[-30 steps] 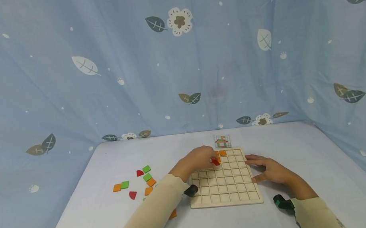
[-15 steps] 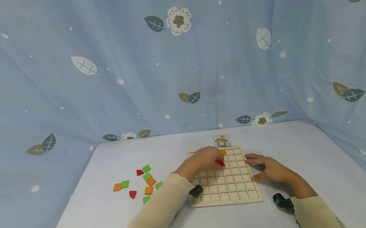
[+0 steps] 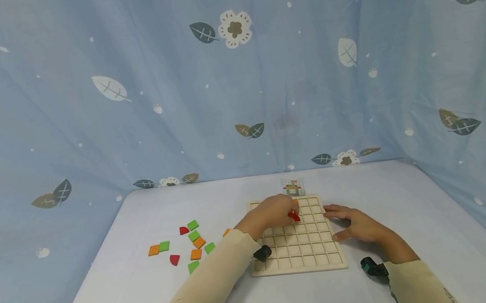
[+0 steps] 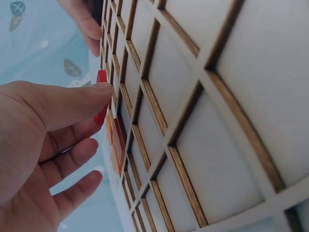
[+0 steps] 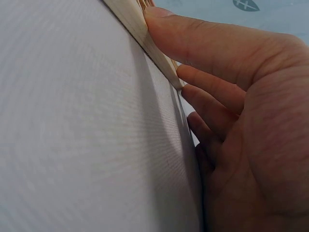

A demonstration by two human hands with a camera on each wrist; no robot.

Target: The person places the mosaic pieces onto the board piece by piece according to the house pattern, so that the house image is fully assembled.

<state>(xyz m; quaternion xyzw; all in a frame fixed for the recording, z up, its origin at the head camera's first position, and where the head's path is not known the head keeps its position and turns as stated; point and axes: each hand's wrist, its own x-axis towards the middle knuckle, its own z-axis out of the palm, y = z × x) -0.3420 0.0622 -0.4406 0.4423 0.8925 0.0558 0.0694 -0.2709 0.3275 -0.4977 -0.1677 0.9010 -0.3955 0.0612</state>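
My left hand [image 3: 276, 211] pinches a red quarter-circle tile [image 3: 294, 217] between thumb and index finger, over the far part of a pale wooden grid board [image 3: 298, 250]. In the left wrist view the red tile [image 4: 101, 99] stands tilted near the grid, its other fingers spread loosely below the thumb. Orange tiles [image 4: 116, 145] lie on the board beyond those fingertips. The left hand partly hides them from the head camera. At the board's right side my right hand [image 3: 356, 223] touches the edge, thumb and fingers extended; the right wrist view shows the board's side [image 5: 140, 31] against its fingertips.
Left of the board lie several loose tiles: green squares with one rounded corner [image 3: 193, 267], orange ones [image 3: 196, 254] and red quarter-circles [image 3: 175, 260]. A printed pattern card [image 3: 293, 187] lies behind the board. A blue curtain [image 3: 193, 84] surrounds the white table [image 3: 151, 295].
The left hand has moved a little to the right across the board with the red tile, then slowed. The right hand has stayed at the board's edge.
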